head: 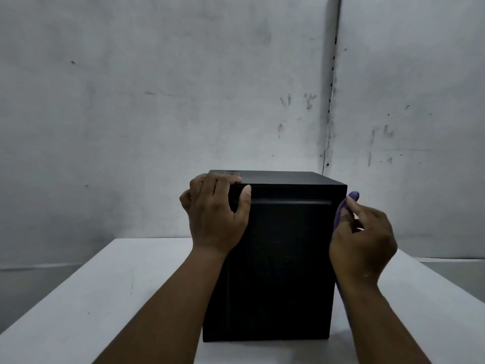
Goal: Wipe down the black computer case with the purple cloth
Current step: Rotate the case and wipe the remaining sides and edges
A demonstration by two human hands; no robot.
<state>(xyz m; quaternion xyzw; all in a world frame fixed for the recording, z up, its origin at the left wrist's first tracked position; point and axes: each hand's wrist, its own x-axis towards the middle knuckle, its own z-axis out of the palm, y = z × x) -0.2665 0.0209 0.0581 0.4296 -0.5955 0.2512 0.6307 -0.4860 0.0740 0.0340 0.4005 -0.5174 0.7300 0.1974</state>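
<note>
The black computer case [280,264] stands upright on a white table [78,311], its near face toward me. My left hand [215,214] grips the case's top left corner, fingers over the top, thumb on the front. My right hand [363,243] presses the purple cloth [341,208] flat against the case's right side, near the top. Only a strip of cloth shows above and below the hand; the rest is hidden behind the hand and the case edge.
A stained grey wall [183,101] rises just behind the table, with a vertical seam at the right. The table's left and right edges slant away on both sides of the case.
</note>
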